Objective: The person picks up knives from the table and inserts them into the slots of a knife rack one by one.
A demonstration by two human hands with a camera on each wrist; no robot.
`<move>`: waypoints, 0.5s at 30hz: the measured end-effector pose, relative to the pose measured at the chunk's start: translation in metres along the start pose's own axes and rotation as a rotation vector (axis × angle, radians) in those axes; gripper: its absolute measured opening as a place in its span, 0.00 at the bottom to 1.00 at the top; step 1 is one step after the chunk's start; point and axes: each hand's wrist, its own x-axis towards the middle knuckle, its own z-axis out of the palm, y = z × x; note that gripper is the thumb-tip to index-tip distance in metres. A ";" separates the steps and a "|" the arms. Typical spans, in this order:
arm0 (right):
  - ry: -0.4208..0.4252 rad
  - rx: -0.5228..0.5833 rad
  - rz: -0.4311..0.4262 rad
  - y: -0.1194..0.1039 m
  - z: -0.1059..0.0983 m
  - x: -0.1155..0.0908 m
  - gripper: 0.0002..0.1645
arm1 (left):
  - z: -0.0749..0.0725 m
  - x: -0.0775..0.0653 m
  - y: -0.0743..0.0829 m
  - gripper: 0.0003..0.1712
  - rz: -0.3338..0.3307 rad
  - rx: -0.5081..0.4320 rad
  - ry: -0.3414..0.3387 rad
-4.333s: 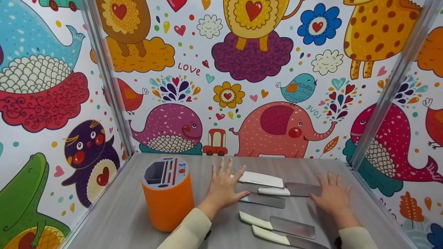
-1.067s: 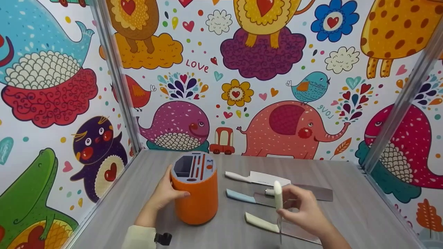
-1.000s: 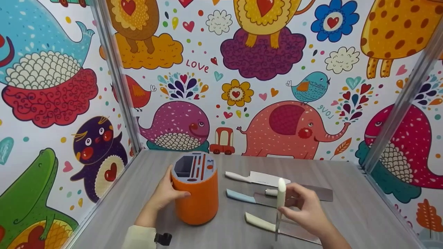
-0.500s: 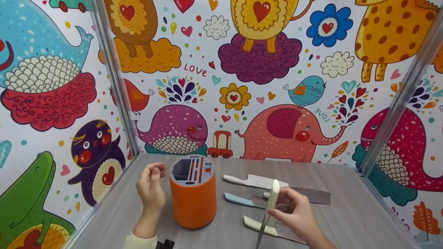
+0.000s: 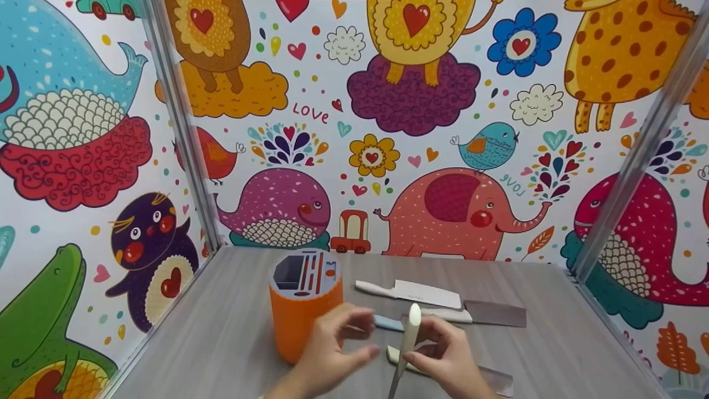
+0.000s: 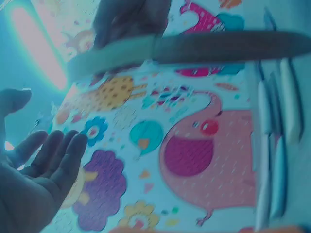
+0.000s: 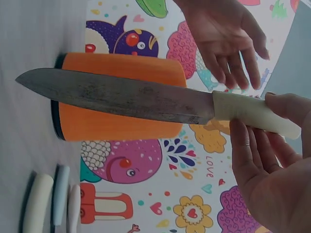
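Head view: right hand (image 5: 443,354) pinches the cream handle of a chef's knife (image 5: 410,338), blade down; left hand (image 5: 335,343) just left of it, half open, fingers bent, holding nothing; orange knife block (image 5: 299,321) just beyond the left hand; blue-handled knife (image 5: 389,322) between and beyond the hands; white-handled cleaver (image 5: 426,293) farther past the right hand; left wrist view: left palm bare, fingers loosely curved, chef's knife across from them, not touching; right wrist view: right thumb on one side of the handle, fingers on the other, blade running in front of the block, tip tableward; left hand near the handle, apart from it; my judgement on handling: left fingers best kept to the handle, off the edge; right pinch looks light, so firmer is safer; tip kept low, away from both wrists.
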 end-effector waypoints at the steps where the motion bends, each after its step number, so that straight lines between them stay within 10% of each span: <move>1: -0.008 0.008 -0.021 0.001 0.002 0.000 0.25 | 0.006 -0.001 -0.002 0.24 -0.028 0.002 -0.039; 7: -0.014 0.011 -0.108 0.005 0.011 -0.004 0.22 | 0.029 -0.004 -0.008 0.27 -0.217 0.017 -0.187; 15: 0.033 -0.006 -0.207 0.007 0.018 -0.007 0.22 | 0.036 -0.006 -0.008 0.21 -0.231 0.052 -0.171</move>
